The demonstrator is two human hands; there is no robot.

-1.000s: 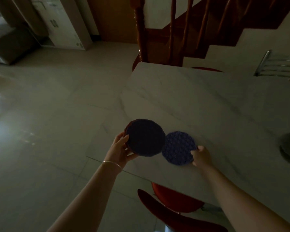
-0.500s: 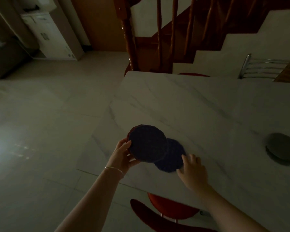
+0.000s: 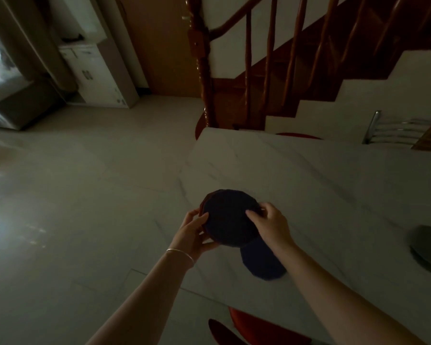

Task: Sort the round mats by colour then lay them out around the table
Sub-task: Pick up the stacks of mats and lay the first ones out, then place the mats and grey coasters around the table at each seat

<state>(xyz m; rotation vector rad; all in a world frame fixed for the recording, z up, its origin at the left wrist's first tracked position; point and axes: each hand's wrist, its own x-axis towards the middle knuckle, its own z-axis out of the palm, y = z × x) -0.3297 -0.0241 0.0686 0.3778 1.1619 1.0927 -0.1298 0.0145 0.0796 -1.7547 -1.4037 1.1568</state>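
A stack of round mats [image 3: 228, 217], dark blue on top with a reddish one showing at its left edge, is held above the white marble table [image 3: 309, 175]. My left hand [image 3: 193, 232] grips the stack from the left and below. My right hand [image 3: 269, 224] pinches the right edge of the top blue mat. A single blue mat [image 3: 261, 262] lies flat on the table near its front edge, partly under the stack and my right wrist. A grey round mat [image 3: 428, 249] lies on the table at the far right.
A red chair [image 3: 259, 327] is tucked under the table's near edge. Another red seat [image 3: 297, 135] and a metal chair back [image 3: 393, 129] stand at the far side. A wooden stair railing [image 3: 202, 70] rises behind the table. Tiled floor lies to the left.
My right hand let go of the single blue mat on the table and moved up and left to the top mat of the stack. The camera tilted up slightly.
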